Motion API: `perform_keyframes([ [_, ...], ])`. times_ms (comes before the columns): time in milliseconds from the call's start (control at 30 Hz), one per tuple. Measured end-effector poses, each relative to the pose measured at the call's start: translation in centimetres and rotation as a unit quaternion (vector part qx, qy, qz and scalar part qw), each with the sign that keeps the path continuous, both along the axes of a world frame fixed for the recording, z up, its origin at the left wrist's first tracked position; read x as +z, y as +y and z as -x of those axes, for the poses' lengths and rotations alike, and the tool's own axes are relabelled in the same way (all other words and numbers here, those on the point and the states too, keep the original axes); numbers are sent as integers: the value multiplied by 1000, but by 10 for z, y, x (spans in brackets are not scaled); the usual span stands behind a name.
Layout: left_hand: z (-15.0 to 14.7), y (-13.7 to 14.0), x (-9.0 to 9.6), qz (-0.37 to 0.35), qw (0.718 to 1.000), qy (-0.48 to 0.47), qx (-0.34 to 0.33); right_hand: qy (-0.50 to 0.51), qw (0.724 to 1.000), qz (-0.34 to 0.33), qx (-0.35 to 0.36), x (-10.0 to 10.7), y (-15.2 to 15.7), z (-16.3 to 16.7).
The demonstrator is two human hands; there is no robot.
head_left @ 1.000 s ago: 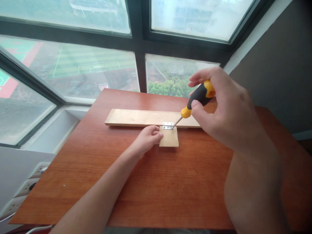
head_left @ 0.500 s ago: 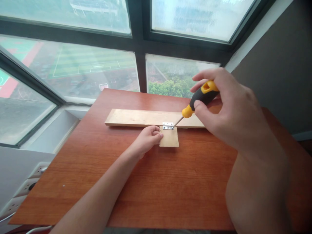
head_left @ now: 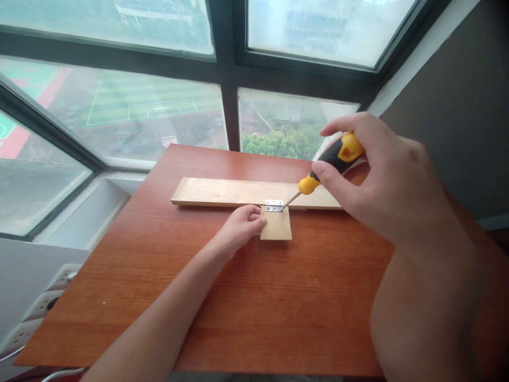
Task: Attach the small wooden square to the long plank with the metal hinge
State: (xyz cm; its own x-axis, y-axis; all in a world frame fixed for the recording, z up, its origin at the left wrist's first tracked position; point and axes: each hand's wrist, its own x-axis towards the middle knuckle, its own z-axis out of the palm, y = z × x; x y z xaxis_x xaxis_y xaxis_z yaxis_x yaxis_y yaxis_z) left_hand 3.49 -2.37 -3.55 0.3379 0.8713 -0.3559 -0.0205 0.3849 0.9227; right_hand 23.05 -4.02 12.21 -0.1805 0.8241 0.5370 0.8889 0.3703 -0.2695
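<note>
Left grip (head_left: 242, 228): is pinching the small board (head_left: 276, 227).
Small board: is extending rightward from that grip.
Hinge (head_left: 274, 206): is lining its far edge.
Screwdriver (head_left: 309, 183): is slanting onto the hinge's right end.
Right grip (head_left: 387, 178): is clasping that screwdriver.

A reddish-brown wooden tabletop (head_left: 302, 318) stands beside a window (head_left: 310, 32) with a dark frame (head_left: 226, 69). Outside, far left, lies a green sports field (head_left: 151, 98); right of it grow trees (head_left: 278, 144). A dark wall (head_left: 449, 111) closes the right side. At left, white sockets (head_left: 37, 310) line a pale wall (head_left: 27, 270), one holding what may be a black plug (head_left: 52, 304); a white cable (head_left: 59, 373) shows near left.
</note>
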Motion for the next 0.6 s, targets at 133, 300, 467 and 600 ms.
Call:
perform_keyframes([
  [133,0,0,-1,-3,1000,-2,-1,-9,999,-29,-21,-3,2,1],
  [300,1,1,-2,-5,1000,1,-1,35,996,27,78,1,-2,2],
  [467,1,1,-2,-6,1000,2,-6,-15,1000,-20,-3,-2,0,2],
  [600,1,0,-2,-4,1000,-2,-5,7,1000,-26,8,-2,1,0],
])
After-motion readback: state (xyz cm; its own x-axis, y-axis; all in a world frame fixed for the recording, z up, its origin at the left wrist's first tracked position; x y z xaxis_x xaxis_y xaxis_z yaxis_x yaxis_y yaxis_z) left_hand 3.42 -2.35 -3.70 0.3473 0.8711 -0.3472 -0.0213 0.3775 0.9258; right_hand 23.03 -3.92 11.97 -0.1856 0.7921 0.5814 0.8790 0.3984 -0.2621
